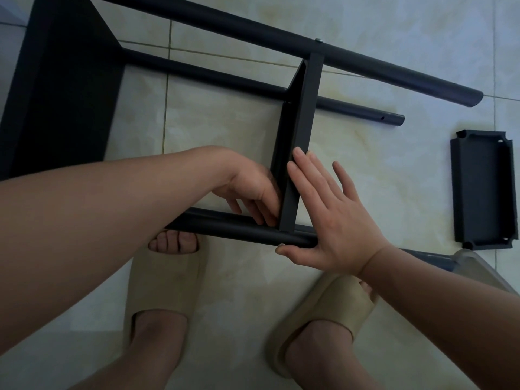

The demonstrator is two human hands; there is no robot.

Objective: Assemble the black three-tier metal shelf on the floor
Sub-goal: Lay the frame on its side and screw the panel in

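The shelf (253, 26) lay on its side on the pale tiled floor (394, 38). My right hand (332, 220) pressed flat and open on a tier (302, 128); my left hand (250, 187) reached behind it, grip hidden.

Black metal shelf frame (301, 130) on its side on floor, loose third black tray (482, 190) well apart, flat.

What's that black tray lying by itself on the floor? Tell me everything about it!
The tray is shallow, black and rectangular, like painted metal, with a raised rim and notched corners. Small pale dots, maybe holes or screws, show at its two right corners. It lies flat, hollow side up, on the pale tiled floor, apart from the half-built shelf.
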